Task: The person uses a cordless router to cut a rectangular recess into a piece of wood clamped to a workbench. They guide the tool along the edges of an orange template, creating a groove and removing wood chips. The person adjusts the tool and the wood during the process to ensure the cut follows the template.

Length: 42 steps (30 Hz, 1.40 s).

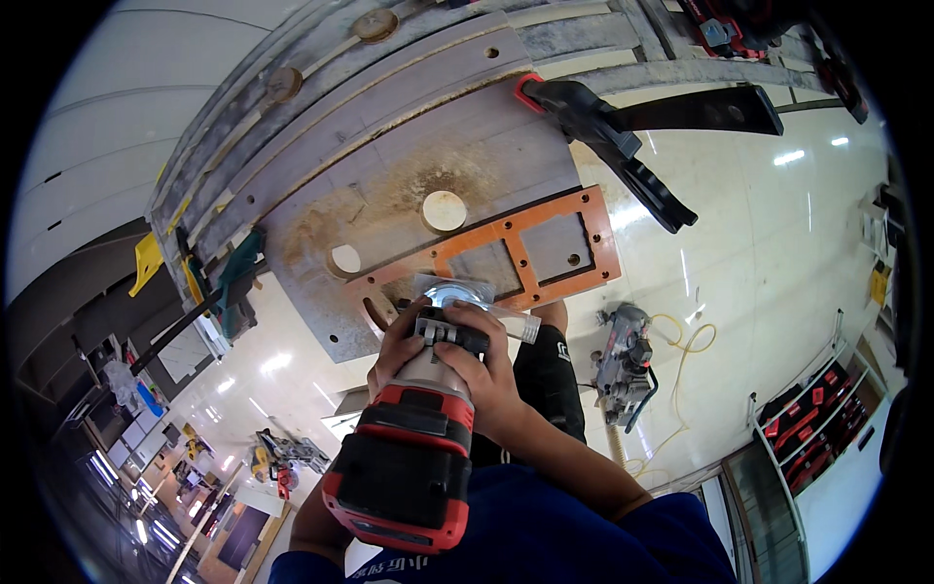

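Note:
A red and black cordless trim router [409, 428] is gripped between both my hands, its large battery end toward me. My left hand [395, 346] wraps its grey body from the left, and my right hand [484, 368] closes round it from the right. The router's lit clear base [457, 292] sits over the near left part of an orange template [576, 202] with square openings; the bit is hidden. Beneath the template lies a grey board [389, 175] with two round holes and scattered sawdust [448, 170].
A black clamp [623, 131] with red pads grips the board's far right corner. At the left edge there is a green clamp [236, 273]. Slatted bench rails [584, 39] run behind. On the floor to the right stands a grey machine [625, 365] with a yellow hose [686, 389].

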Available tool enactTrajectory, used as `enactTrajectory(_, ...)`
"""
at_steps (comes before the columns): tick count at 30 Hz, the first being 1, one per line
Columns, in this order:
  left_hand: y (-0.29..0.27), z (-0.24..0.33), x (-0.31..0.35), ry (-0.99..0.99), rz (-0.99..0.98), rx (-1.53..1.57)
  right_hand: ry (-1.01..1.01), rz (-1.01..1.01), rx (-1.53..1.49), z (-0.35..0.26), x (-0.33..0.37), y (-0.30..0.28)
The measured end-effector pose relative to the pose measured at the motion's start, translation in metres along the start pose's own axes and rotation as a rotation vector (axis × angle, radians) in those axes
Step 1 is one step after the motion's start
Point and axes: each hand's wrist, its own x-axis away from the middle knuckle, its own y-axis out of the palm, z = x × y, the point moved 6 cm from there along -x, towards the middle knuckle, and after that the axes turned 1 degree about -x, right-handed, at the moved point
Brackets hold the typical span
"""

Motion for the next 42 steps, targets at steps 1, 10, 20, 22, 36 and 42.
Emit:
enactTrajectory(1, -0.002, -0.002, -0.001, 0.009, -0.014, 0.004, -0.006, 0.000, 0.004, 0.000, 0.001, 0.000)
enactTrajectory(10, 0.000, -0.006, -0.005, -0.008, 0.002, 0.006, -0.023, 0.031, -0.006, 0.008, 0.009, 0.010)
enactTrajectory(20, -0.006, -0.023, 0.017, 0.137, 0.083, 0.006, -0.005, -0.042, 0.053, 0.010, 0.014, 0.008)
enactTrajectory(22, -0.009, -0.030, 0.022, 0.190, 0.181, -0.005, -0.006, -0.058, 0.068, 0.015, 0.019, 0.010)
enactTrajectory(36, 0.026, -0.021, 0.021, 0.984, 0.252, -0.357, 0.000, -0.373, 0.145, -0.001, 0.048, -0.077)
enactTrajectory(42, 0.031, -0.032, 0.010, 1.108, 0.320, -0.273, 0.019, -0.318, 0.403, 0.007, 0.031, -0.124)
